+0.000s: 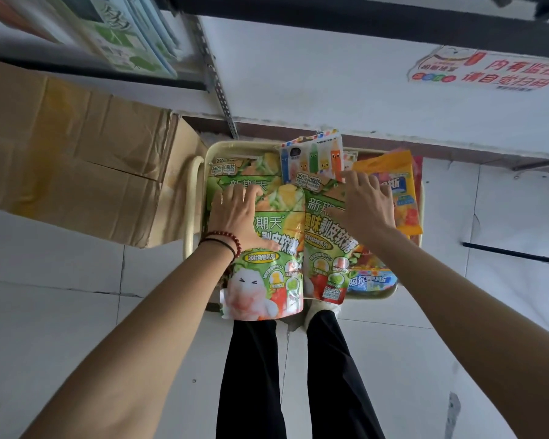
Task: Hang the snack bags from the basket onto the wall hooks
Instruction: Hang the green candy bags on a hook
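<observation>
Fingers (235, 194) of my left hand (235, 217) lie spread flat on a green snack bag (267, 280). My right hand (365, 204) is spread over a second green bag (327, 258), both in the basket (244, 144) on the floor (76, 312). Picking step, I judge: next, pinch one top.

a flattened brown cardboard box (70, 160) lies on the white tiled floor (61, 327) along its left side, its far edge against the white wall (314, 74). a grey slotted metal upright (217, 87) runs down the wall to the floor beside the box. green and white packs (130, 42) sit on shelving at the top left. a sign with red characters (488, 71) is stuck on the wall at the upper right. a thin black rod (514, 253) crosses the floor near its right edge.
</observation>
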`<state>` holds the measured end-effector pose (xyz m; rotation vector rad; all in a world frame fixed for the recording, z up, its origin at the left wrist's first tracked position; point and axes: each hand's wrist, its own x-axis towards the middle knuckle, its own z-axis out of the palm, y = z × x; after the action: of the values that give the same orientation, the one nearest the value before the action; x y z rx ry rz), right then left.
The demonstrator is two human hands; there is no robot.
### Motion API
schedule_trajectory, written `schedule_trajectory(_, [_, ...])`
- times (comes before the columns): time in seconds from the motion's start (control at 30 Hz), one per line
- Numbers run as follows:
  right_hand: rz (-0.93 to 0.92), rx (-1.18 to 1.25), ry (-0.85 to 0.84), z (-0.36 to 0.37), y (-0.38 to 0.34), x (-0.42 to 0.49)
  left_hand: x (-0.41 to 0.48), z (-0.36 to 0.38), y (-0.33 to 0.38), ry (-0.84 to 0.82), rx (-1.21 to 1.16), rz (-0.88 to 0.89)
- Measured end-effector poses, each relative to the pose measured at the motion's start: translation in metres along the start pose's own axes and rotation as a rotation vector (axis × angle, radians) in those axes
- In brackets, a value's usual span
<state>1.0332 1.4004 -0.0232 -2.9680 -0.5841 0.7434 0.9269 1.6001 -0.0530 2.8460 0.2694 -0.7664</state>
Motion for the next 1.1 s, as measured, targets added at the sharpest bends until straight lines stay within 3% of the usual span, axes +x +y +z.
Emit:
schedule_trajectory(0.1, [0.017,0.066,0.038,-0.003,0.002,-0.002,-0.006,-0.001,-0.004,0.018,0.003,0.012])
schedule_trajectory(0.17, [0.055,0.243,0.093,-0.009,0.003,-0.006,-0.012,-0.003,-0.01,0.044,-0.026,0.04])
schedule_trajectory(0.37, [0.075,0.606,0.119,-0.03,0.009,-0.04,-0.056,-0.019,-0.014,0.29,-0.218,0.2])
schedule_trajectory(0.5, [0.074,0.703,0.166,-0.048,0.011,-0.075,-0.092,-0.042,-0.006,0.397,-0.242,0.28])
schedule_trajectory(0.63, [-0.015,0.693,0.147,-0.08,0.006,-0.106,-0.122,-0.072,0.002,0.408,-0.333,0.271])
schedule_trajectory(0.73, [-0.148,0.624,0.16,-0.119,0.0,-0.122,-0.131,-0.103,-0.006,0.357,-0.54,0.196])
schedule_trajectory(0.9, [-0.368,0.451,0.334,-0.209,-0.019,-0.143,-0.158,-0.195,0.003,0.434,-0.76,0.188])
schedule_trajectory(1.0, [-0.426,0.404,0.456,-0.26,-0.026,-0.163,-0.184,-0.254,0.004,0.7,-0.508,0.24])
schedule_trajectory(1.1, [-0.466,0.403,0.546,-0.309,-0.029,-0.185,-0.213,-0.31,0.002,0.892,-0.416,0.257])
